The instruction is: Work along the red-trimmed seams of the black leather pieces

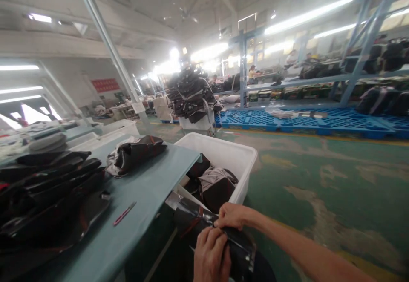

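Note:
My left hand (211, 254) and my right hand (231, 217) both grip a shiny black bag piece (198, 224) low at the bottom middle, just beside the table's end. The fingers of each hand are curled and pinched on its upper edge. Right behind the piece stands a white plastic bin (238, 158) holding more dark and grey pieces (217, 184).
A light blue table (143, 188) runs along the left, carrying a big stack of black pieces (47, 197), a smaller bundle (137, 154) and a pink pen-like tool (124, 214). Blue pallets (303, 122), a tall pile on another bin (191, 94) and racks with seated people stand beyond the green floor.

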Action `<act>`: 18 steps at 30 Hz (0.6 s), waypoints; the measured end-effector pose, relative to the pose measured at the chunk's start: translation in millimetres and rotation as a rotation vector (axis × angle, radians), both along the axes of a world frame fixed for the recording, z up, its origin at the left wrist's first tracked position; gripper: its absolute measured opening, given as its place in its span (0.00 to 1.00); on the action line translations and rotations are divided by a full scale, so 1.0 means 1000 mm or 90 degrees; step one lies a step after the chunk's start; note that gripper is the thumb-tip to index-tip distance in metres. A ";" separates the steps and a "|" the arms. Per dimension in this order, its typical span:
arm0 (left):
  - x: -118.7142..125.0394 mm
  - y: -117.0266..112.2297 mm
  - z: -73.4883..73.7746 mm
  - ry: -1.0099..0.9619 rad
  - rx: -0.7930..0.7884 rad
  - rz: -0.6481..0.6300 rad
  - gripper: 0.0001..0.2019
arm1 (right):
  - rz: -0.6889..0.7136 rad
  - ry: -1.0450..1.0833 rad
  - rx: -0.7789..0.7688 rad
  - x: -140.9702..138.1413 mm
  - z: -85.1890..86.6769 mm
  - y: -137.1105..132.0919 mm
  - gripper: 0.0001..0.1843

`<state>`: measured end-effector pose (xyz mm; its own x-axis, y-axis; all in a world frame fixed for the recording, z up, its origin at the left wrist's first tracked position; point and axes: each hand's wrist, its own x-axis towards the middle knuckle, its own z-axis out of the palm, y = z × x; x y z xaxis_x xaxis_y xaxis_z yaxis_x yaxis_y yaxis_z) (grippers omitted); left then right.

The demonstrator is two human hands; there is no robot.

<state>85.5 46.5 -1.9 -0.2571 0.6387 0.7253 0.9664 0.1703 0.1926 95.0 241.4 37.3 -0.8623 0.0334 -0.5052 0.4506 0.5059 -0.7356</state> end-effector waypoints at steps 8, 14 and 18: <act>0.010 0.001 0.010 -0.064 0.003 -0.065 0.12 | 0.016 0.009 0.015 0.003 0.010 -0.003 0.14; 0.019 0.000 0.008 -0.059 0.000 0.008 0.15 | -0.065 0.144 0.104 0.019 0.010 -0.011 0.10; 0.016 -0.006 0.012 -0.039 -0.055 0.014 0.13 | -0.049 0.189 0.125 0.029 0.018 -0.010 0.09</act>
<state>101.2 40.7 9.9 -0.3134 0.6919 0.6504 0.9493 0.2098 0.2343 123.9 231.8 55.7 -0.9619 0.1749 -0.2103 0.2735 0.6235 -0.7324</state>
